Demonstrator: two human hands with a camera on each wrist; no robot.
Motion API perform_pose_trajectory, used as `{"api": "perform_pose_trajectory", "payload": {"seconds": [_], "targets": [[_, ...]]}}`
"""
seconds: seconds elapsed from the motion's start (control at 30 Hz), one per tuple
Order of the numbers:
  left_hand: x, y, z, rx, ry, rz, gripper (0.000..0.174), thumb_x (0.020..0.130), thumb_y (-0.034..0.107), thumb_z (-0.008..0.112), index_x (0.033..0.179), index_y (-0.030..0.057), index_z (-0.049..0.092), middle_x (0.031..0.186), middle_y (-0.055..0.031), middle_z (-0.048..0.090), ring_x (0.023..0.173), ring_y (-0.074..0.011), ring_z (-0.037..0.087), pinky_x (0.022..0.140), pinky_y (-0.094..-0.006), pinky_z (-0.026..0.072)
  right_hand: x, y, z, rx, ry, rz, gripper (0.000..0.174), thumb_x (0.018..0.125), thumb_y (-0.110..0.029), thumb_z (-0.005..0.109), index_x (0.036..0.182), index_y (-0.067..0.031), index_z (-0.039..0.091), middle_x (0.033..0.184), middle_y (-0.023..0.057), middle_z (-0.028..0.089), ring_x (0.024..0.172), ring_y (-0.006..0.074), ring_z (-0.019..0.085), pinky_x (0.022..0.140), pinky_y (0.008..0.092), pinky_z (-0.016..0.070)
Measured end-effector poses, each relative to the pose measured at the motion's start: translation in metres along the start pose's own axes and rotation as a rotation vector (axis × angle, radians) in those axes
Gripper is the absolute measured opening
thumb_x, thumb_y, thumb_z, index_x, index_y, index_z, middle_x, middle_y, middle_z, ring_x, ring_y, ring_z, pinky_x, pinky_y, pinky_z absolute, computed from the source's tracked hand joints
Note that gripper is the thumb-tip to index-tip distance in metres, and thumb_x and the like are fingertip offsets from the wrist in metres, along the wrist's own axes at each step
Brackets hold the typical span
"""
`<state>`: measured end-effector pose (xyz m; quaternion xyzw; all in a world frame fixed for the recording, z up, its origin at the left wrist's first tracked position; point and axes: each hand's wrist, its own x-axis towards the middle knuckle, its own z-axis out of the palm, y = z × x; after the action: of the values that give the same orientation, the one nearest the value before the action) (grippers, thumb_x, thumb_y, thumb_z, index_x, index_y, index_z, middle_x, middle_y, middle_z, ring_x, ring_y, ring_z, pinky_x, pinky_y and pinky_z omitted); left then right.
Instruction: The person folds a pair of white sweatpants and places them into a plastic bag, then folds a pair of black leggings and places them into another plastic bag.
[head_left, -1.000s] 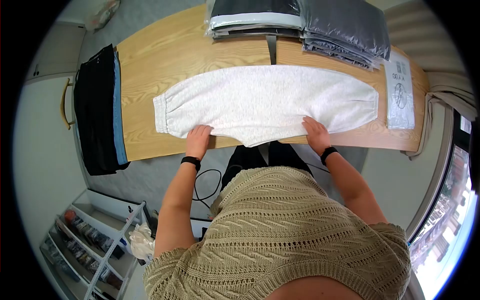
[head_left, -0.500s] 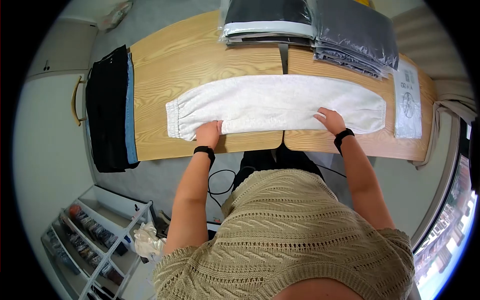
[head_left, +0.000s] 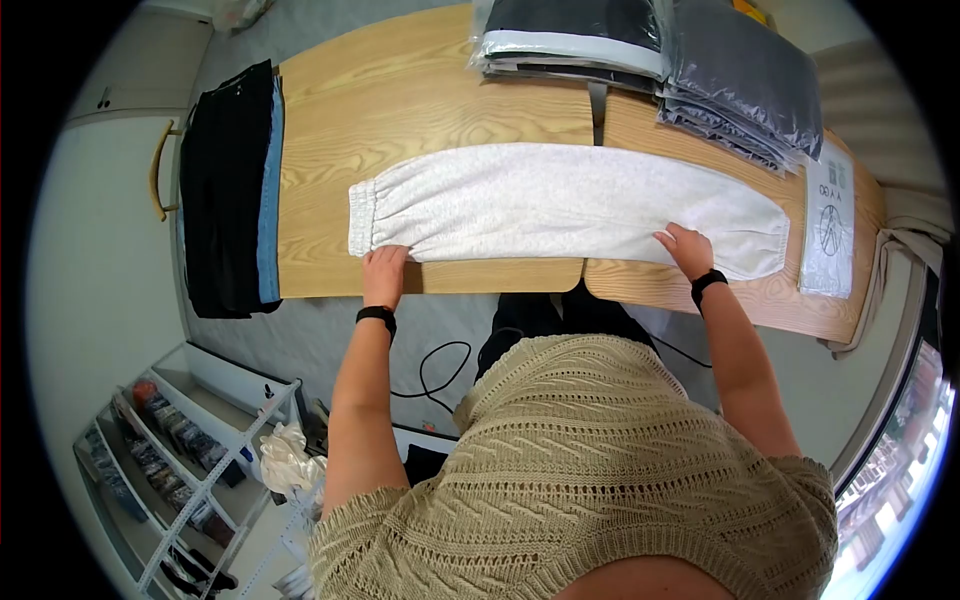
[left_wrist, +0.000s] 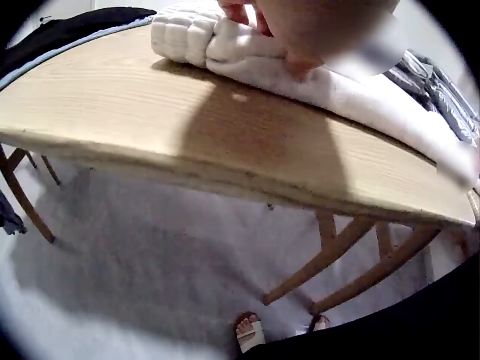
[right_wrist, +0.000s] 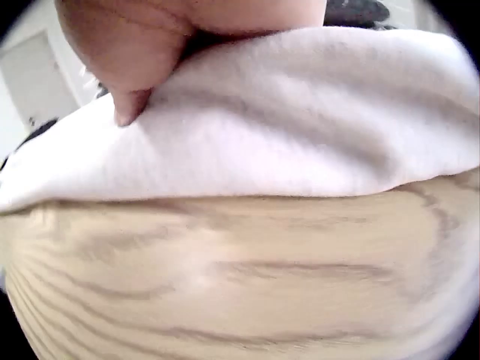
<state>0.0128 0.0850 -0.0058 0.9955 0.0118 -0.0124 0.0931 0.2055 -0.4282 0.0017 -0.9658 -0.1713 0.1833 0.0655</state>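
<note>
A pair of pale heather sweatpants (head_left: 540, 195) lies lengthwise across the table, folded into a long strip. Its gathered elastic waistband (head_left: 362, 217) is at the left end and the narrower leg end at the right. My left hand (head_left: 384, 275) grips the near edge just beside the waistband; the left wrist view shows the thumb against the side of the cloth (left_wrist: 352, 94) and fingers over the top. Farther right, my right hand (head_left: 690, 250) pinches the near part of the leg, its thumb (right_wrist: 131, 109) pressed into the fabric. Most of its other fingers are hidden in the right wrist view.
Black trousers (head_left: 225, 190) and blue jeans (head_left: 270, 200) hang over the table's left end. Stacks of bagged dark garments (head_left: 740, 75) stand at the back right. A printed plastic bag (head_left: 828, 225) lies at the right end. The wooden table (head_left: 430, 100) has a seam.
The near bulge of the sweatpants has been folded in, leaving a straighter near edge. My left hand has shifted left along that edge to the waistband; the right hand stays on the leg.
</note>
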Motion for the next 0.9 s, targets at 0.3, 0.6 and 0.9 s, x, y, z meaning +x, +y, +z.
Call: {"api": "perform_pose_trajectory", "payload": {"seconds": [0.3, 0.6, 0.9], "targets": [[0.018, 0.032, -0.008, 0.089, -0.086, -0.091, 0.016, 0.076, 0.012, 0.056, 0.091, 0.0103, 0.057, 0.091, -0.0060, 0.059, 0.091, -0.0257, 0.053, 0.082, -0.0404, 0.0365, -0.004, 0.008, 0.016, -0.068, 0.014, 0.015, 0.052, 0.086, -0.056, 0.048, 0.069, -0.0086, 0.060, 0.063, 0.0139, 0.061, 0.064, 0.0318, 0.061, 0.056, 0.0416, 0.0483], [0.080, 0.169, 0.011, -0.532, 0.022, 0.111, 0.032, 0.076, 0.013, 0.063, 0.105, 0.0030, 0.056, 0.101, -0.0146, 0.057, 0.095, -0.0333, 0.052, 0.085, -0.0419, 0.0428, 0.002, 0.010, 0.008, -0.029, -0.066, -0.010, 0.054, 0.084, -0.059, 0.048, 0.071, -0.0095, 0.062, 0.069, 0.0120, 0.064, 0.071, 0.0319, 0.062, 0.061, 0.0432, 0.0484], [0.098, 0.179, 0.050, -0.481, -0.028, -0.114, 0.026, 0.070, 0.016, 0.070, 0.090, 0.0019, 0.061, 0.089, -0.0137, 0.056, 0.089, -0.0346, 0.052, 0.077, -0.0419, 0.0440, -0.051, 0.052, 0.002, 0.210, 0.137, -0.276, 0.024, 0.075, -0.016, 0.065, 0.095, -0.0052, 0.058, 0.091, 0.0140, 0.061, 0.087, 0.0327, 0.056, 0.075, 0.0420, 0.0457]]}}
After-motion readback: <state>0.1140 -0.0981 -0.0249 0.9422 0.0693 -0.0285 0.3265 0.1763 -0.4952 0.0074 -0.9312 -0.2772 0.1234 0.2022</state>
